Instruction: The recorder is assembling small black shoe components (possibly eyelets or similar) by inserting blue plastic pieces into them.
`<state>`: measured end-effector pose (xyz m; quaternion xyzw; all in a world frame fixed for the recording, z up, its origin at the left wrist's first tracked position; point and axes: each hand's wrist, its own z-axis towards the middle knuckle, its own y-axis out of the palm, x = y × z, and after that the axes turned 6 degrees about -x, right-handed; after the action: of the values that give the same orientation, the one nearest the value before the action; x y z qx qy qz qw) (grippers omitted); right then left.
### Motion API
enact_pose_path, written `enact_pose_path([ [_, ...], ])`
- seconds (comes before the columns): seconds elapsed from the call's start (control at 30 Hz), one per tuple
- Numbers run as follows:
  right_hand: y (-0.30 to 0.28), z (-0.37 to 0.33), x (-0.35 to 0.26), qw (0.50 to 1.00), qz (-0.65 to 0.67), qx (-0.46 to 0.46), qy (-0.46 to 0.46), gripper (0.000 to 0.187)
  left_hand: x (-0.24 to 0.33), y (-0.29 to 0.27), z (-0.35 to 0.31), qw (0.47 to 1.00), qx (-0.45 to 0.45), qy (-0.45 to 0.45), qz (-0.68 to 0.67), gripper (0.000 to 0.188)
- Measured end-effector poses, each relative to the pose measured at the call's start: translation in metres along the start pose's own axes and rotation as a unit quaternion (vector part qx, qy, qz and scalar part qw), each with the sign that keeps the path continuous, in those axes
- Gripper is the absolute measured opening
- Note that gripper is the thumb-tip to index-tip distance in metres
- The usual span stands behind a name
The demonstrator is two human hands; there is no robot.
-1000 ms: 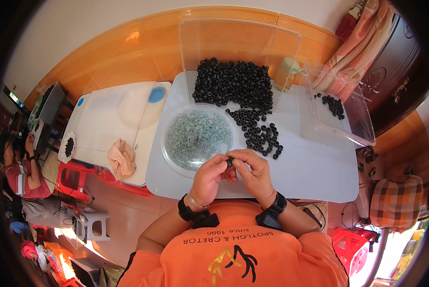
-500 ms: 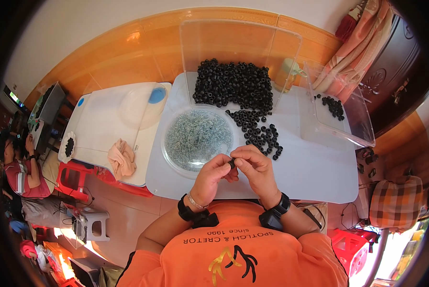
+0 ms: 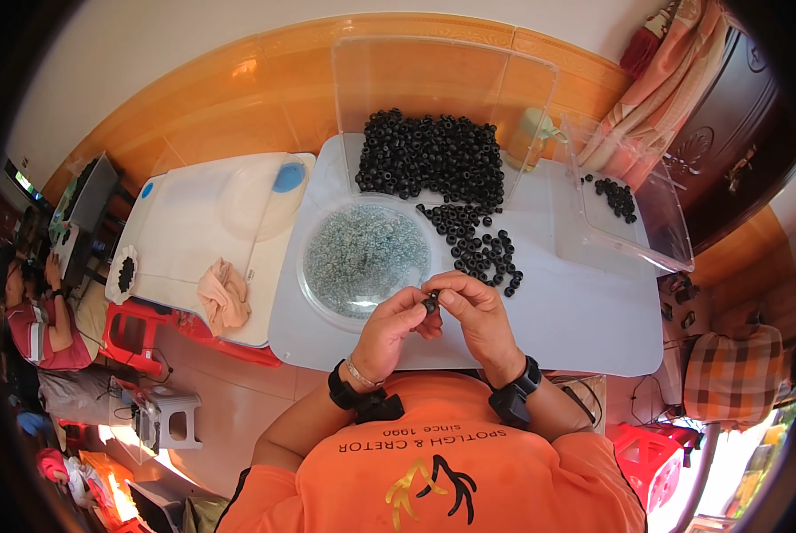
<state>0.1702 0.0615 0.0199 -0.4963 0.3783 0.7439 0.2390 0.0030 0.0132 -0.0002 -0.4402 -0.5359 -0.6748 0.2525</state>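
A small round black part (image 3: 431, 303) sits between the fingertips of both hands, above the table's near half. My left hand (image 3: 392, 329) pinches it from the left, thumb against the curled fingers. From the right, my right hand (image 3: 475, 317) closes thumb and forefinger on it. Whether something tiny is also in the fingers, I cannot tell. Just beyond my left hand stands a round clear bowl (image 3: 304, 282) full of small, clear glassy beads (image 3: 367, 258). Loose black parts (image 3: 473, 244), round with a hole, lie on the table beyond my right hand.
Behind them, a large clear box (image 3: 442, 75) lies tipped with a heap of black parts (image 3: 429, 155). At the right stands another clear box (image 3: 673, 240) holding a few. A green-lidded jar (image 3: 529, 142), a pink cloth (image 3: 224, 293) and a second table (image 3: 194, 213) are around.
Both hands stay in nearly the same place, with the fingers shifting slightly around the black part. More of the part shows between the fingertips now.
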Motion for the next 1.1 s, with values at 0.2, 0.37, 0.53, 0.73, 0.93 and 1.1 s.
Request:
enact_pose_path([
  [0.2,0.0011,-0.0002,0.0010,1.000,-0.022,0.001,-0.011,0.018,-0.0004,0.0005,0.0002,1.000,0.006,-0.005,-0.013,0.024],
  [0.37,-0.0005,-0.0024,0.0031,1.000,-0.017,0.005,-0.005,0.018,-0.0011,0.0008,-0.0001,1.000,0.014,-0.008,-0.014,0.023],
  [0.53,-0.0042,-0.0020,0.0057,0.998,-0.060,0.025,-0.025,0.018,-0.0019,0.0004,-0.0001,1.000,0.020,-0.010,-0.010,0.023],
  [0.73,-0.0043,-0.0026,0.0064,0.999,-0.044,0.014,-0.014,0.018,-0.0036,0.0000,0.0001,1.000,0.012,-0.007,-0.002,0.022],
  [0.93,-0.0020,-0.0034,0.0063,0.999,-0.044,0.004,-0.016,0.018,-0.0038,-0.0002,-0.0003,1.000,0.015,-0.011,-0.007,0.023],
  [1.1,-0.0010,-0.0051,0.0079,0.997,-0.066,0.007,-0.028,0.018,-0.0037,0.0004,-0.0001,1.000,0.019,-0.012,-0.017,0.024],
])
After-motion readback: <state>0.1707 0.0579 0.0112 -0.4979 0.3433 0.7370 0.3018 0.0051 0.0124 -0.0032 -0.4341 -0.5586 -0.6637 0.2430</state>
